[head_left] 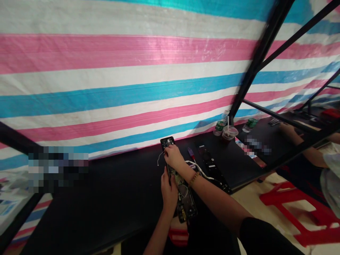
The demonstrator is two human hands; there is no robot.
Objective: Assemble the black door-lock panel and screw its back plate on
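Observation:
A long, narrow black electronic device (188, 198) lies opened on the black table, its circuit board and wires showing. My left hand (169, 193) grips its left side, thumb over the edge. Over the far end, my right hand (175, 157) has its fingers pinched together at the board; what sits between them is hidden. A thin white wire (159, 158) sticks out left of those fingertips. To the right lie a screwdriver with a blue and red handle (191, 154) and a long black panel (208, 159). A white cable (201, 171) runs from the device toward the panel's near end.
A plastic bottle (219, 127) and a clear cup with a straw (230, 132) stand at the back right. Black metal frame posts (245, 79) border the table (114, 191) before a striped tarp (127, 95). Another person's arm (302, 143) and a red stool (300, 212) are at right.

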